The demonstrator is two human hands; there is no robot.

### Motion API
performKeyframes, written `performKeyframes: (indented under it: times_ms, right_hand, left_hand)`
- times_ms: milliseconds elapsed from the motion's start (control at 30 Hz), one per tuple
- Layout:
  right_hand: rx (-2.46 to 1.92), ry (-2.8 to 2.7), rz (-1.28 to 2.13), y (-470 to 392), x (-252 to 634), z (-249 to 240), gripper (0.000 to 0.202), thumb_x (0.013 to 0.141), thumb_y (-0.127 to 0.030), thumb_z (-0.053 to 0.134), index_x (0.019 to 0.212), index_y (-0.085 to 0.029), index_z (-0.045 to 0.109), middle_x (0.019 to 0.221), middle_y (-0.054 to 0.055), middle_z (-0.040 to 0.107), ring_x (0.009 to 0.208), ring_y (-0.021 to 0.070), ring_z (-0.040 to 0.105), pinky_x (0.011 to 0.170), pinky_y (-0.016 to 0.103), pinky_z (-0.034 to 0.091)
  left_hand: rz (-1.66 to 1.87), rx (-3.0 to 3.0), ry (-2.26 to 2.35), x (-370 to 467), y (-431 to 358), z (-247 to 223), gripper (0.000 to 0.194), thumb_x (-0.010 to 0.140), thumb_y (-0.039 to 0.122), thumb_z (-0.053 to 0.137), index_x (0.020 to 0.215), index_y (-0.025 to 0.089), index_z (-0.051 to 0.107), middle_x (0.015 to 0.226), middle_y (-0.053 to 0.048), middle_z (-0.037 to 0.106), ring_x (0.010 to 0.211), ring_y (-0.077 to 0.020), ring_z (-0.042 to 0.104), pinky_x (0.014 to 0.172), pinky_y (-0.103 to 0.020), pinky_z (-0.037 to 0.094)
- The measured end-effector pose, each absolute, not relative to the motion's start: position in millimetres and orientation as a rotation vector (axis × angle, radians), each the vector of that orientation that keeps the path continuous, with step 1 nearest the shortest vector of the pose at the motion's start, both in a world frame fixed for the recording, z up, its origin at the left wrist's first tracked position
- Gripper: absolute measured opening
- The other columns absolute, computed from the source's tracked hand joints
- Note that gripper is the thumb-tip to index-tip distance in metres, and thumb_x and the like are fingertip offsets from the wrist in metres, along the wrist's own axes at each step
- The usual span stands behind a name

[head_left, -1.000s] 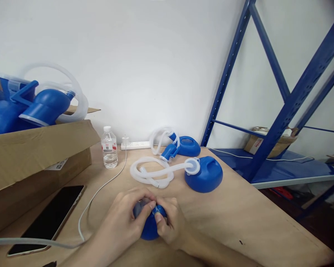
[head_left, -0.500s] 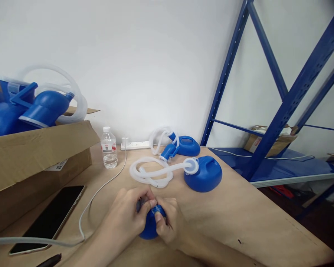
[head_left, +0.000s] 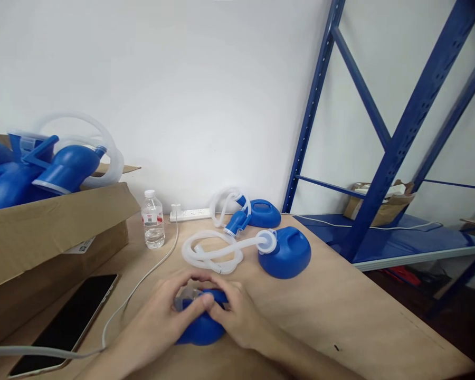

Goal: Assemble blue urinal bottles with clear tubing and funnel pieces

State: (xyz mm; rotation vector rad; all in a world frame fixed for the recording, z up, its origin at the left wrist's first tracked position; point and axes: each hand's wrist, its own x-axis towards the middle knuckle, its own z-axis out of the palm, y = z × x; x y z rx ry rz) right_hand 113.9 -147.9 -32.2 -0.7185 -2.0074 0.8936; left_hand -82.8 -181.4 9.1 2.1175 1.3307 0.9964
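Note:
A blue plastic container (head_left: 201,331) rests on the table close to me, with a clear piece (head_left: 190,293) at its top left. My left hand (head_left: 174,311) curves round the top from the left, thumb on the upper part. From the right my right hand (head_left: 235,311) grips the container near its blue handle, and the thumbs meet over it. Beyond my hands lies a coiled translucent hose (head_left: 211,258), its white disc end at the neck of a second blue container (head_left: 291,256).
An open cardboard box (head_left: 63,221) of blue containers stands left, above a phone (head_left: 67,322) and a cable. A water bottle (head_left: 153,221), a power strip (head_left: 192,214) and another blue container (head_left: 265,214) line the wall. A blue shelf frame (head_left: 396,132) rises at right.
Both hands have shifted slightly left and spread more widely around the container's top, which shows more of the clear piece and handle. The camera view has tilted slightly.

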Motion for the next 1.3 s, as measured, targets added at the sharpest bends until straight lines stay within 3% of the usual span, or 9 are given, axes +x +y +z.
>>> performKeyframes:
  times_ms: [100,300,400,533,700,833,1000,1133,1300]
  right_hand:
    - [-0.906,-2.021,0.903,-141.2,122.6,-34.1,0.046,0.097,-0.046,0.058,0.135,-0.021,0.062,0.128,0.01,0.072,0.118,0.0271,0.067,0.104,0.043,0.051]
    - [-1.005,-2.188,0.692,-129.2,140.4,-39.6,0.039,0.098,-0.037,0.06,0.134,-0.021,0.062,0.131,0.011,0.069,0.121,0.0283,0.064,0.105,0.046,0.049]
    - [-1.045,-2.237,0.443,-113.4,147.0,-44.9,0.03,0.099,-0.029,0.057,0.127,-0.02,0.064,0.125,0.011,0.068,0.117,0.0265,0.064,0.102,0.044,0.051]
    - [-1.13,-2.305,0.056,-86.3,145.9,-57.7,0.037,0.092,-0.024,0.066,0.128,-0.016,0.061,0.124,0.016,0.065,0.119,0.0325,0.061,0.099,0.049,0.053]
    - [-0.977,-2.341,-0.12,-68.6,139.2,-68.7,0.039,0.099,-0.027,0.058,0.138,-0.024,0.057,0.129,0.013,0.062,0.121,0.031,0.059,0.103,0.05,0.051]
    - [-0.906,-2.273,-0.018,-70.3,148.5,-68.1,0.033,0.104,-0.019,0.045,0.133,-0.024,0.059,0.125,0.012,0.062,0.117,0.0264,0.059,0.102,0.047,0.051]
    - [-0.799,-2.383,0.23,-83.3,154.7,-64.8,0.02,0.099,-0.015,0.053,0.118,-0.021,0.058,0.117,0.008,0.065,0.115,0.0229,0.059,0.104,0.041,0.05]
    - [-0.812,-2.48,0.082,-86.2,146.3,-72.9,0.016,0.098,-0.033,0.064,0.106,-0.021,0.058,0.109,0.007,0.065,0.106,0.0238,0.062,0.106,0.046,0.047]
    - [-0.888,-2.453,-0.111,-68.4,155.5,-78.8,0.019,0.106,-0.03,0.047,0.112,-0.017,0.06,0.104,0.01,0.069,0.101,0.0248,0.064,0.096,0.043,0.051]
  left_hand:
    - [0.768,2.213,1.288,-100.4,-180.5,-7.6,0.071,0.071,0.035,0.085,0.138,0.037,0.061,0.142,-0.004,0.063,0.128,-0.0287,0.06,0.106,-0.039,0.051]
    - [0.662,2.217,1.361,-138.0,-167.2,-30.3,0.07,0.079,0.031,0.076,0.145,0.037,0.054,0.143,-0.004,0.063,0.126,-0.0281,0.062,0.103,-0.04,0.053]
    - [0.705,2.3,1.45,-152.6,-156.5,-31.7,0.071,0.078,0.027,0.073,0.146,0.033,0.053,0.144,-0.006,0.062,0.126,-0.0301,0.062,0.106,-0.041,0.05]
    - [0.591,2.455,1.599,-148.8,-140.3,-32.5,0.08,0.074,0.022,0.068,0.15,0.03,0.047,0.152,-0.009,0.054,0.136,-0.0338,0.054,0.111,-0.045,0.045]
    - [0.337,2.496,1.794,-125.4,-117.0,-49.0,0.108,0.07,0.03,0.071,0.164,0.022,0.018,0.162,-0.019,0.037,0.143,-0.0403,0.045,0.109,-0.051,0.046]
    - [0.578,2.568,1.717,-126.4,-102.5,-69.7,0.101,0.077,0.041,0.072,0.163,0.03,0.02,0.159,-0.016,0.042,0.133,-0.0371,0.056,0.1,-0.045,0.053]
    - [0.76,2.653,1.678,-130.9,-95.7,-83.1,0.095,0.081,0.048,0.072,0.162,0.035,0.023,0.146,-0.013,0.053,0.12,-0.034,0.064,0.089,-0.041,0.057]
    - [0.83,2.661,1.691,-127.5,-93.4,-84.3,0.094,0.081,0.045,0.073,0.161,0.033,0.025,0.143,-0.013,0.053,0.115,-0.0325,0.066,0.084,-0.039,0.058]
    - [0.925,2.706,1.658,-130.5,-94.8,-78.0,0.089,0.078,0.049,0.075,0.157,0.033,0.037,0.143,-0.011,0.054,0.116,-0.0321,0.066,0.082,-0.037,0.059]
